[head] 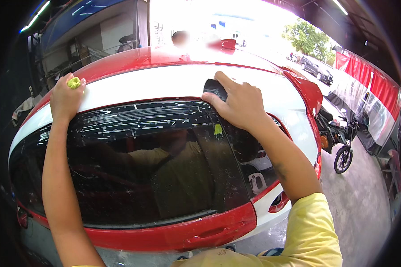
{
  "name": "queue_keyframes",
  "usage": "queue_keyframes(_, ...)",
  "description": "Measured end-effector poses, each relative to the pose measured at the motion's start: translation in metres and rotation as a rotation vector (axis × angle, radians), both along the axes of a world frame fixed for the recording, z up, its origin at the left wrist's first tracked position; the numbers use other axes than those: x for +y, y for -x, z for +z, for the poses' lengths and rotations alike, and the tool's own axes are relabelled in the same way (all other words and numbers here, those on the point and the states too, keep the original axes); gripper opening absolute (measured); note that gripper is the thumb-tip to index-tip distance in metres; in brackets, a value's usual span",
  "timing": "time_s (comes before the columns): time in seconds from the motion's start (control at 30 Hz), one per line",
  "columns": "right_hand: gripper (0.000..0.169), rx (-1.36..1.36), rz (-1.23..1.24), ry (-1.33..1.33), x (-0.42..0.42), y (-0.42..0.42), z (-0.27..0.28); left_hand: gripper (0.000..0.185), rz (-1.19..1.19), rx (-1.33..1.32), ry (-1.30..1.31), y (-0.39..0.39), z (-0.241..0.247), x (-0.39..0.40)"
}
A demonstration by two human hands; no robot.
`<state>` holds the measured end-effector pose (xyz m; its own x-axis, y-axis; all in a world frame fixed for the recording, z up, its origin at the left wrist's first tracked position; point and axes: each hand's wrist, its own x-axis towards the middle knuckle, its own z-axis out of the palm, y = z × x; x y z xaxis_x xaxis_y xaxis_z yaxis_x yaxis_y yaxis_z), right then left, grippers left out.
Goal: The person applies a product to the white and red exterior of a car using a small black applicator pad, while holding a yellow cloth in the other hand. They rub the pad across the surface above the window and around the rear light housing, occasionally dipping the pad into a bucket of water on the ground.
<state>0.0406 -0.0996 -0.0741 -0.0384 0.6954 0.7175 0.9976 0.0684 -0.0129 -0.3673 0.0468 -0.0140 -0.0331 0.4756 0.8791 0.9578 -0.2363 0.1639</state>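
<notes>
A red car stands before me, with a white band (147,81) along the side of its roof above dark side windows (137,167). My left hand (67,96) rests at the roof edge on the left, closed around a crumpled yellow-green cloth (74,82). Between the thumb and fingers of my right hand (240,100) is a dark, flat pad or squeegee (215,89), held against the white band above the rear door window. Whitish spots dot the upper part of the glass. A small yellow-green piece of tape (218,129) sticks near the window's rear edge.
Beyond the roof are people's heads (181,38), blurred. A motorcycle (343,157) stands on the concrete floor (354,200) behind the car, near a red and white curtain (367,86). The red rear spoiler (304,90) juts out at right. Shelving stands at the back left.
</notes>
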Motion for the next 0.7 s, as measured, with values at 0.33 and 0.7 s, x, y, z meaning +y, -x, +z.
queue_keyframes(0.33, 0.050, -0.034, 0.105, -0.026, 0.010, -0.008, 0.004, 0.055, 0.002, 0.021, -0.063, 0.003, -0.004, 0.009)
queue_keyframes(0.7, 0.038, -0.196, 0.573, 0.057, 0.056, 0.006, 0.031, 0.046, 0.045, 0.032, 0.014, 0.001, -0.004, 0.007)
